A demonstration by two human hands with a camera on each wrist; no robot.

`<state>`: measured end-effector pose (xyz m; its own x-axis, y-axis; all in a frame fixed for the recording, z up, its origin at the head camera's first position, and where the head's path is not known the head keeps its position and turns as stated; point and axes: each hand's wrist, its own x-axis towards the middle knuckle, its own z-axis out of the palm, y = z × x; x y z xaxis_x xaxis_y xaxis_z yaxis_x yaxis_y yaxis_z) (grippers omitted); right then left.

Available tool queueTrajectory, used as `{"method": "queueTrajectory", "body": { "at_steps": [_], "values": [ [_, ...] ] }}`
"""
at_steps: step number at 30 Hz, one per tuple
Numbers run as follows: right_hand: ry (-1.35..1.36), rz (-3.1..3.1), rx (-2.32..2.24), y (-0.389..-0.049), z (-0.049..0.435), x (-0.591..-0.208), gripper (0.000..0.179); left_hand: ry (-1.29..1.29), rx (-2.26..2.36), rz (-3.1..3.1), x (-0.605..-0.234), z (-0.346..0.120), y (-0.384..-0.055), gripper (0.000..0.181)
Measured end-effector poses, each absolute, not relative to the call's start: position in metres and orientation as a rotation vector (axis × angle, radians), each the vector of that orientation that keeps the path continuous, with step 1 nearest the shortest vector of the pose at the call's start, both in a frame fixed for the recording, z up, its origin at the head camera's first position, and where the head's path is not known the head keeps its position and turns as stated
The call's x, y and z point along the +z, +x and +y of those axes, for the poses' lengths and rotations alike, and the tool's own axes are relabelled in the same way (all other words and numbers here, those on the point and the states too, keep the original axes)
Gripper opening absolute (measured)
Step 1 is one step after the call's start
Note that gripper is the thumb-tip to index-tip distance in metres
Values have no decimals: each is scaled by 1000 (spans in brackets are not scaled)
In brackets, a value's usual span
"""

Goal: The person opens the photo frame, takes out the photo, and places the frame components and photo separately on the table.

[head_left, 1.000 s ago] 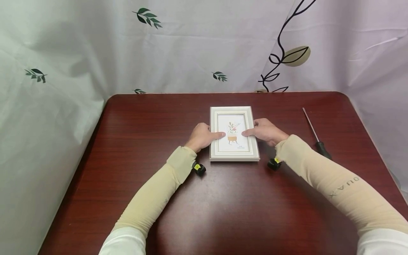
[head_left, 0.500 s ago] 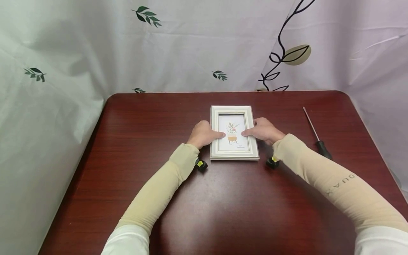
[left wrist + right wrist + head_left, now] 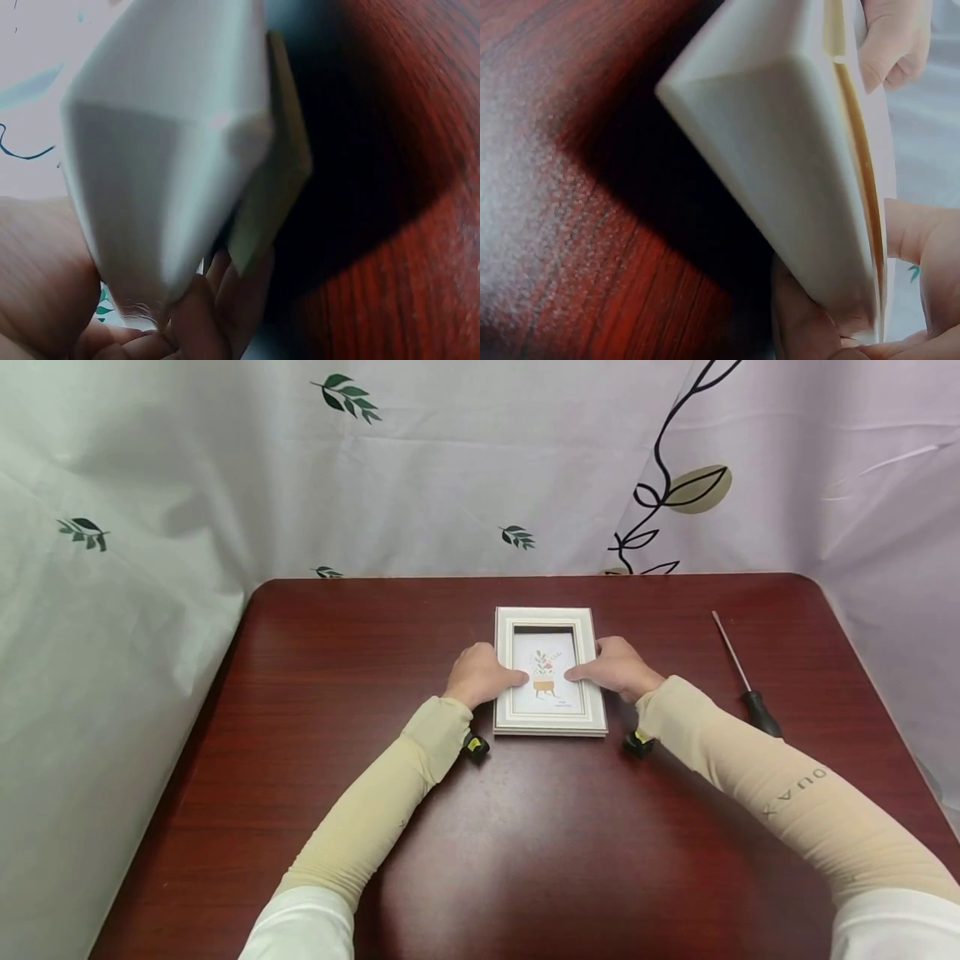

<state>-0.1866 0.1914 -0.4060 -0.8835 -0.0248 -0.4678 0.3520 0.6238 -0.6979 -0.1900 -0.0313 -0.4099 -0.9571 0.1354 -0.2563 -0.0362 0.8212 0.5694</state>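
A white picture frame (image 3: 551, 724) is held just above the table, its front facing up. Inside its opening lies a printed picture (image 3: 544, 687) of a potted plant, with a dark gap along the top edge. My left hand (image 3: 480, 677) grips the frame's left side and my right hand (image 3: 618, 668) its right side. Both thumbs reach over the border onto the picture; the other fingers are mostly hidden underneath. In the left wrist view a thin tan panel (image 3: 289, 135) stands apart from the frame's white edge (image 3: 150, 172), with fingertips at its lower corner.
A screwdriver (image 3: 763, 714) with a dark handle lies right of the frame, near the right forearm. Everything is above a dark red wooden table (image 3: 360, 635). A white patterned curtain (image 3: 450, 460) hangs behind it.
The picture has sunk lower within the frame's opening, widening the dark gap at the top. Both hands keep their grip; the right forearm has shifted slightly left.
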Motion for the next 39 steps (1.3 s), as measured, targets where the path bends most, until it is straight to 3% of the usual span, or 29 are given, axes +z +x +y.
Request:
{"method": "queueTrajectory", "body": {
  "at_steps": [39],
  "values": [
    [245, 2376, -1159, -186, 195, -401, 53, 81, 833, 2688, -403, -34, -187, 47]
  ]
}}
